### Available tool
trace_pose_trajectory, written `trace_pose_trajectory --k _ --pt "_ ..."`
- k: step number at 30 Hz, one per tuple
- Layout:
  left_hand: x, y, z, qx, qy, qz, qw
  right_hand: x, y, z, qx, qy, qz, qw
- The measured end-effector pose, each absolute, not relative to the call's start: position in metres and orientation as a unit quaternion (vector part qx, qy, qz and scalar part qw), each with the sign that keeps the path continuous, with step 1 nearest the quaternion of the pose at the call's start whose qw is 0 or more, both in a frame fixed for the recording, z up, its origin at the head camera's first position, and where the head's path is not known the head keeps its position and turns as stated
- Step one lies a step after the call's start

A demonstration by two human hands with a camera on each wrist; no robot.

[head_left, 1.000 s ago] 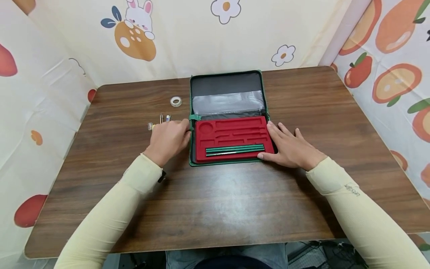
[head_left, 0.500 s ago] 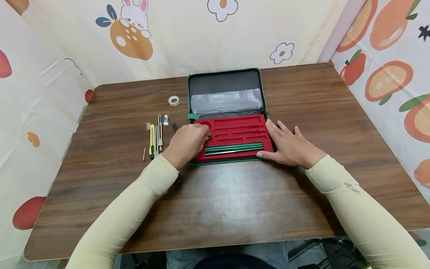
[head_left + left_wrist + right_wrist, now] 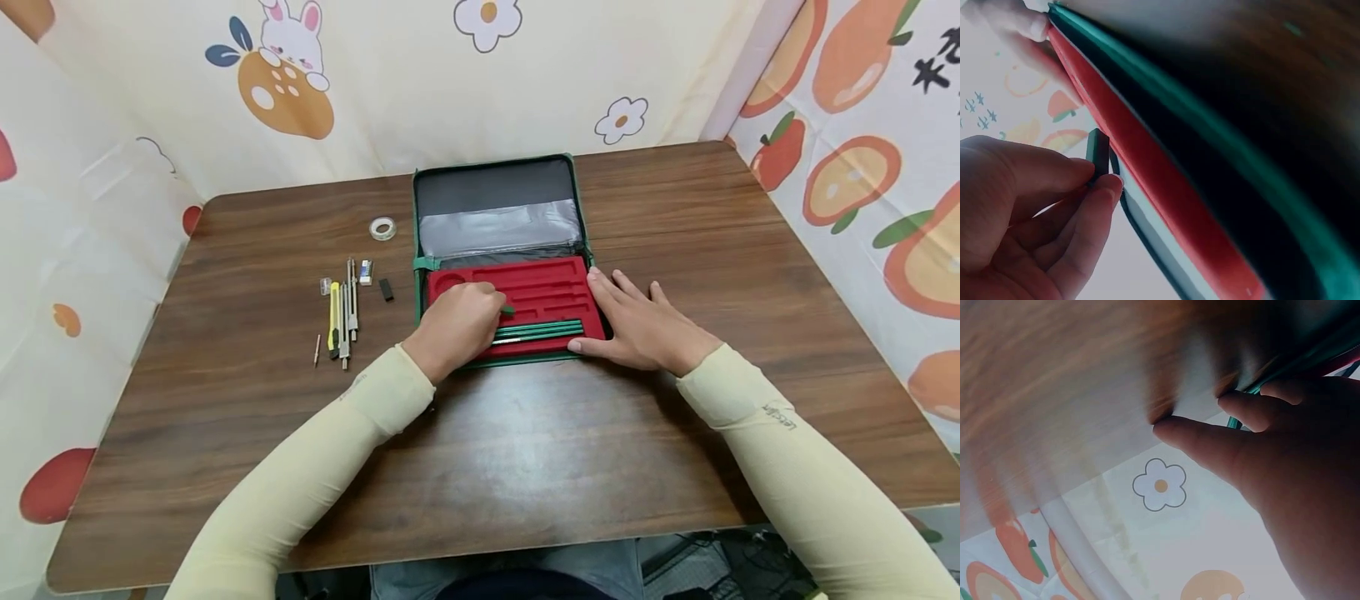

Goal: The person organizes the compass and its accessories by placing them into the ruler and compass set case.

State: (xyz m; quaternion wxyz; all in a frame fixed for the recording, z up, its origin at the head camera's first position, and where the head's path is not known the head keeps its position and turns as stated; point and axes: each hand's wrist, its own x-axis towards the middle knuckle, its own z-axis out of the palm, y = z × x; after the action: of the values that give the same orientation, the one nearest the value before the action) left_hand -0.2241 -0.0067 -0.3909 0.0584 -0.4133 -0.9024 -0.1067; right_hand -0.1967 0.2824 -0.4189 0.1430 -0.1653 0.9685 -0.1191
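Observation:
A green zip case (image 3: 417, 292) lies open on the table, with a red moulded tray (image 3: 525, 271) in its near half. Several green pencils (image 3: 551, 330) lie in the tray's front slot. My left hand (image 3: 461, 325) is over the tray's left-middle part. Its thumb and fingertips pinch a small dark green block (image 3: 1099, 153), whose exact kind I cannot tell; in the head view only its tip shows beyond the fingers. My right hand (image 3: 641, 325) rests with fingers spread against the tray's right edge, thumb at the front corner.
Left of the case lie a yellow utility knife (image 3: 333, 318), slim silver metal tools (image 3: 349, 312), a short thin stick (image 3: 317, 350), a small clear piece (image 3: 326, 286), a white-and-blue eraser (image 3: 366, 272) and a black block (image 3: 386, 290). A tape roll (image 3: 382, 228) lies behind them.
My left hand has moved right from beside the small items to over the tray, bringing the green block along. The right hand stays at the tray's right edge.

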Motion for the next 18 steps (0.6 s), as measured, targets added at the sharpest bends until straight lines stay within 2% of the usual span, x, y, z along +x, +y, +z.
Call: trace_pose_trajectory --k 10,18 --pt "-0.222 0.019 -0.393 -0.418 -0.905 -0.075 0.043 -0.195 0.282 -0.421 -0.162 0.969 -0.116 0.145" --pt "-0.221 0.022 -0.398 -0.409 -0.910 -0.050 0.046 -0.198 0.281 -0.423 -0.164 0.970 -0.115 0.140"
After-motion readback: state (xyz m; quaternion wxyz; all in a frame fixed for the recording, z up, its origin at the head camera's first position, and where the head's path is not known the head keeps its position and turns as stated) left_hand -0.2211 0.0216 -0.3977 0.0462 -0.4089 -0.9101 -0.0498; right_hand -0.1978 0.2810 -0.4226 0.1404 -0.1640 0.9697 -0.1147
